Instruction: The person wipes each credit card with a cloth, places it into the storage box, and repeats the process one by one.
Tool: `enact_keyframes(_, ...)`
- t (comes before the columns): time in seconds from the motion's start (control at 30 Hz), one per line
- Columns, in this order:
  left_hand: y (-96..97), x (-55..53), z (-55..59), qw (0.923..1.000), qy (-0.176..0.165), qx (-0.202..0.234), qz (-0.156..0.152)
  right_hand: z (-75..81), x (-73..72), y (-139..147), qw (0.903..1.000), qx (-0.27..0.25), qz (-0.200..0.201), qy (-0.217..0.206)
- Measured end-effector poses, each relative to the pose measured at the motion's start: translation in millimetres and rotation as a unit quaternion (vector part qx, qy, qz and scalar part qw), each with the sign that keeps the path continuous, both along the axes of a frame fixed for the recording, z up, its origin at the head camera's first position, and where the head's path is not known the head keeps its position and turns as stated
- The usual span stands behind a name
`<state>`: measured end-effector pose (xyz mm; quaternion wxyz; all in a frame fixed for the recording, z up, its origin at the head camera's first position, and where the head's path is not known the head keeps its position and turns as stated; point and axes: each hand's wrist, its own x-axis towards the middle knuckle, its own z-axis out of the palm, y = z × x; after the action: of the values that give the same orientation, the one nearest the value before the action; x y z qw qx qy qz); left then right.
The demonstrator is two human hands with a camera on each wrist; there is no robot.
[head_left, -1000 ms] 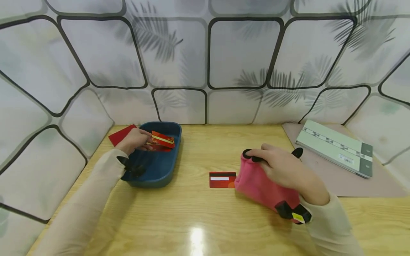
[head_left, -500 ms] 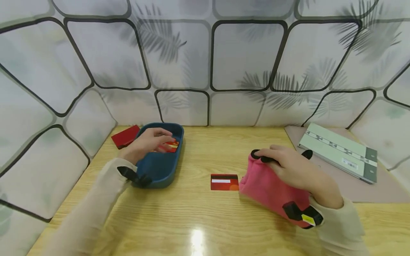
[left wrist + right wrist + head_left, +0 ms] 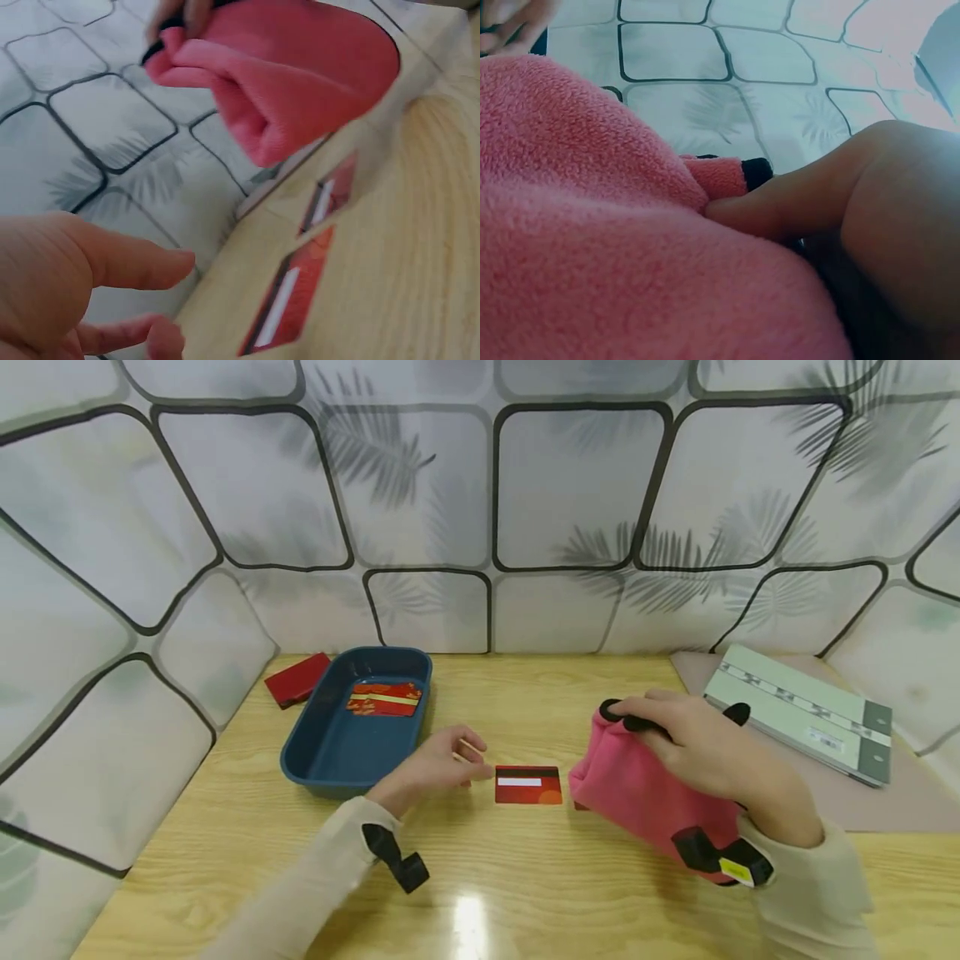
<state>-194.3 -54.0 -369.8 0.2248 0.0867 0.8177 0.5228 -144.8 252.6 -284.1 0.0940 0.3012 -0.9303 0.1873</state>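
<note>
My right hand point(image 3: 697, 747) grips a pink fleecy cloth point(image 3: 652, 806) with black edging, bunched at its top. My left hand point(image 3: 438, 767) has its thumb and fingers spread apart, with nothing between them, fingertips close to the left end of a red card point(image 3: 528, 785). That card lies on the table with a dark stripe and a white strip facing up. A second red card point(image 3: 334, 187) lies beyond it, partly hidden under the cloth in the head view. Several red-and-gold cards point(image 3: 384, 699) rest inside a blue tray point(image 3: 348, 760).
Behind the tray's left side lies a dark red flat packet point(image 3: 297, 681). At the right, a pale green book point(image 3: 795, 710) sits on a greyish-pink mat point(image 3: 862, 810). A patterned fabric wall point(image 3: 570, 485) closes off the back of the wooden table point(image 3: 420, 910).
My left hand has put the red-and-gold cards down in the tray and moved right and nearer to the red card. My right hand shifts the cloth slightly right, showing a second card's edge.
</note>
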Motion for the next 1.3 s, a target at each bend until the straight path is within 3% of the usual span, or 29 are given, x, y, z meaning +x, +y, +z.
enact_keyframes(0.07, 7.8, 2.1, -9.6, 0.9998, 0.011, -0.010, -0.011, -0.5, 0.6, 0, 1.0000, 0.004, 0.004, 0.001)
enact_keyframes(0.13, 10.9, 2.4, -20.1, 0.9971, 0.052, -0.032, -0.044, -1.8, 1.3, 0, 1.0000, 0.005, 0.005, -0.004)
enact_keyframes(0.27, 10.6, 1.9, -37.7, 0.9821, 0.144, -0.074, -0.096, -4.9, 2.0, -2, 0.9998, 0.009, 0.009, -0.013)
enact_keyframes(0.33, 10.1, 3.5, -42.2, 0.9771, 0.164, -0.090, -0.102, -5.3, 2.4, -4, 0.9997, 0.013, 0.009, -0.016)
enact_keyframes(0.6, 15.1, 3.4, -46.0, 0.9708, 0.171, -0.143, -0.089, -2.5, 0.9, -9, 0.9991, -0.012, 0.013, 0.039)
enact_keyframes(0.93, 24.4, 17.2, -46.8, 0.9687, 0.199, -0.119, -0.088, -6.2, -3.0, -6, 0.9953, -0.057, 0.002, 0.078)
enact_keyframes(1.13, 29.1, 16.9, -41.4, 0.9750, 0.175, -0.129, -0.047, -6.7, -6.0, -7, 0.9951, -0.062, 0.005, 0.077)
enact_keyframes(1.3, 31.6, 15.6, -37.9, 0.9799, 0.159, -0.114, -0.039, -6.2, -6.6, -8, 0.9956, -0.059, 0.008, 0.073)
